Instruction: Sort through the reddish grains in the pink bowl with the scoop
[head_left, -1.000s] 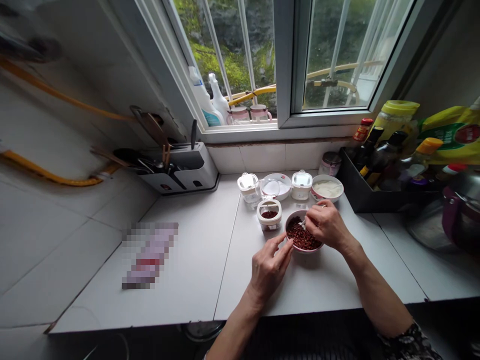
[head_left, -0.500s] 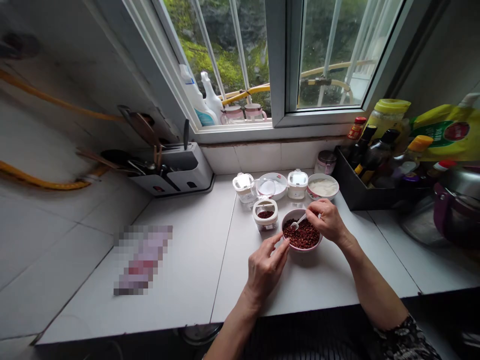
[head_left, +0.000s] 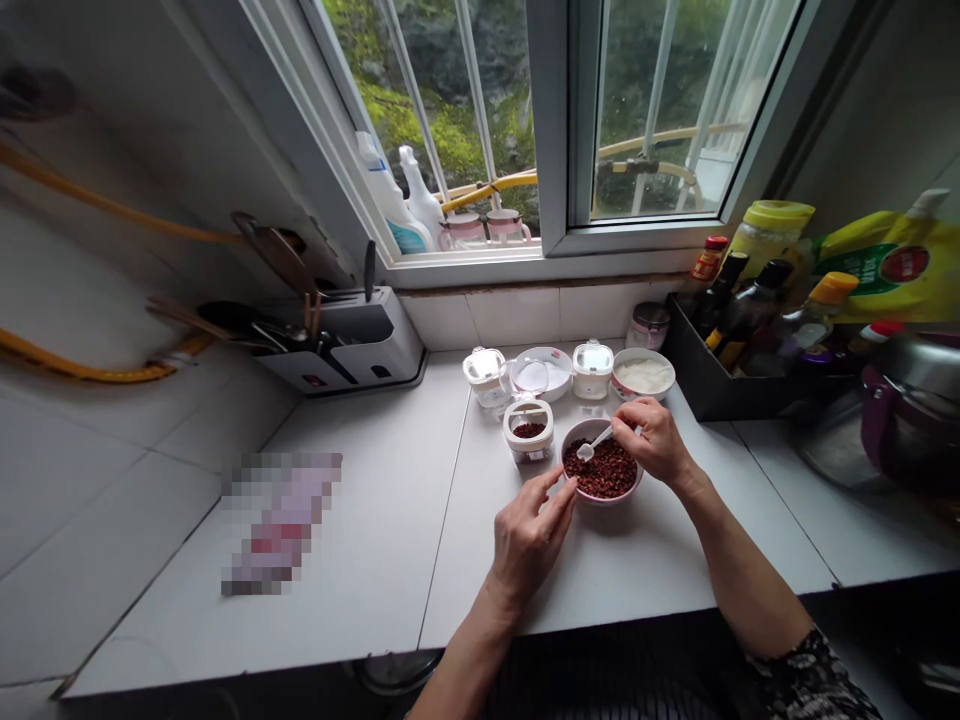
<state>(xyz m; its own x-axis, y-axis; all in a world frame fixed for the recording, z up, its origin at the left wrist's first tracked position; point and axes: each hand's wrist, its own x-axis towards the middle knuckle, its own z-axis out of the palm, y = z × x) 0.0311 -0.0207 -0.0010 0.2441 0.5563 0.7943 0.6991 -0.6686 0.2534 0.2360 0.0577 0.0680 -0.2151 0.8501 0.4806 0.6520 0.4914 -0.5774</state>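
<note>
A bowl (head_left: 601, 498) of dark red peppercorns (head_left: 611, 468) stands on the counter, its rim pinkish. My right hand (head_left: 654, 438) pinches the handle of a small white spoon (head_left: 588, 450), whose head lies at the surface of the peppercorns. On the bowl's near left rim rest the closed fingertips of my left hand (head_left: 531, 535), steadying it. Just left of the bowl is a small clear jar (head_left: 529, 452) with a white rim, its lid raised, partly filled with the same peppercorns.
Behind are two lidded jars (head_left: 484, 380), a white dish (head_left: 553, 386) and a bowl of white powder (head_left: 643, 374). A black box of bottles (head_left: 705, 385) stands right, a utensil holder (head_left: 375, 350) left. A blurred patch (head_left: 285, 530) covers something on the left counter.
The spoon's head has shifted slightly left over the peppercorns, and its tilt has changed. My left hand stays at the bowl's rim. The whole view has moved a little.
</note>
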